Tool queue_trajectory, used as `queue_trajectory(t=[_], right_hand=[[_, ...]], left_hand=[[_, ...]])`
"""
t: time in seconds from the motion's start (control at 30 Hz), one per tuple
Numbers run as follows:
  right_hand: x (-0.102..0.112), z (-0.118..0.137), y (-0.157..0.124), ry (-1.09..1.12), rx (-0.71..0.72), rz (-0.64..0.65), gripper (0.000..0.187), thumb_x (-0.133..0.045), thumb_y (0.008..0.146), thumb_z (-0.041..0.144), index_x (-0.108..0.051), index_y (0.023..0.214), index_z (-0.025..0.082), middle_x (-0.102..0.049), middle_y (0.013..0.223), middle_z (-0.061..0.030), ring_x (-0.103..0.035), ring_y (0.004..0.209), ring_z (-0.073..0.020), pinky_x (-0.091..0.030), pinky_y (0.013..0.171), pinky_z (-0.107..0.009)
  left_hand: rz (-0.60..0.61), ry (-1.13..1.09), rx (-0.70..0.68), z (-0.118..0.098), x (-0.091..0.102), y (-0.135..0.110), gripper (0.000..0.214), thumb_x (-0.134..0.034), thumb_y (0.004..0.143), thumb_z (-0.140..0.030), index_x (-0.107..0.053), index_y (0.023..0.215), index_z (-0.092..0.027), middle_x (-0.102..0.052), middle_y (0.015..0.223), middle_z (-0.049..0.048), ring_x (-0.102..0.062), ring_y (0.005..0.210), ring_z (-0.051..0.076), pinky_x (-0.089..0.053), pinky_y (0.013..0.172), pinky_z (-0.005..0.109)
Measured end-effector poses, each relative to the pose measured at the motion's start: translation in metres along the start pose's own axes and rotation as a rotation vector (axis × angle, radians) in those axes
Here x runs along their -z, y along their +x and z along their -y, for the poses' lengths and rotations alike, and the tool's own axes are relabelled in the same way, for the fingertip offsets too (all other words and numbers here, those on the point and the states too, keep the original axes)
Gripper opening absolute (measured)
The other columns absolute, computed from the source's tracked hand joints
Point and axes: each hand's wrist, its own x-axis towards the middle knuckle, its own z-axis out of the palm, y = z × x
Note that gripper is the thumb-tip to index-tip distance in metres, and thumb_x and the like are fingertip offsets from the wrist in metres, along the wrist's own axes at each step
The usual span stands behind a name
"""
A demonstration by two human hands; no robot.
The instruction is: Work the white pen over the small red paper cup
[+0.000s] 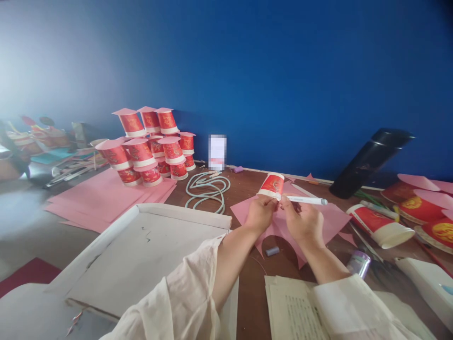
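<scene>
A white marker pen (307,200) lies nearly level in my right hand (307,221), with its thumb and fingers closed around it. My left hand (261,213) is closed in a pinch at the pen's left end, where a small white part shows; the fingertips partly hide it. Just beyond both hands a red paper cup (273,182) stands upside down, its white rim low. Beneath the hands spreads a pink paper sheet (331,218) with a curved piece cut from its near edge.
Stacked red cups with pink paper (171,150) stand left on pink sheets (85,200). A white box lid (141,255) and coiled cable (212,189) lie nearby. Right are a tilted black bottle (368,165), a lying cup (377,224), scissors and a booklet (295,307). A blue wall rises behind.
</scene>
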Motion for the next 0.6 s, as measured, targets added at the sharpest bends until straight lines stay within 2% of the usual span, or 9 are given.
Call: queue_trajectory(t=[0.27,0.6], right_hand=[[0.0002,-0.0003,0.0008,0.054,-0.003,0.020,0.054,-0.043,0.079,0.064,-0.072,0.080,0.018,-0.069,0.067,-0.0082,-0.064,0.068,-0.0238,-0.042,0.065,-0.032],[0.0014,0.0007,0.0003,0.052,-0.020,0.025,0.054,-0.043,0.079,0.063,-0.071,0.078,0.018,-0.070,0.069,-0.0096,-0.065,0.070,-0.0250,-0.042,0.064,-0.032]], left_hand=[[0.005,-0.060,0.031,-0.0061,0.0002,-0.0018,0.024,-0.053,0.079,-0.026,-0.060,0.059,-0.016,-0.063,0.070,0.0033,-0.057,0.071,0.015,-0.043,0.070,0.027],[0.027,-0.143,0.043,0.0007,-0.0019,0.0001,0.021,-0.053,0.081,-0.029,-0.064,0.068,-0.015,-0.065,0.076,0.0048,-0.061,0.075,0.015,-0.046,0.076,0.029]])
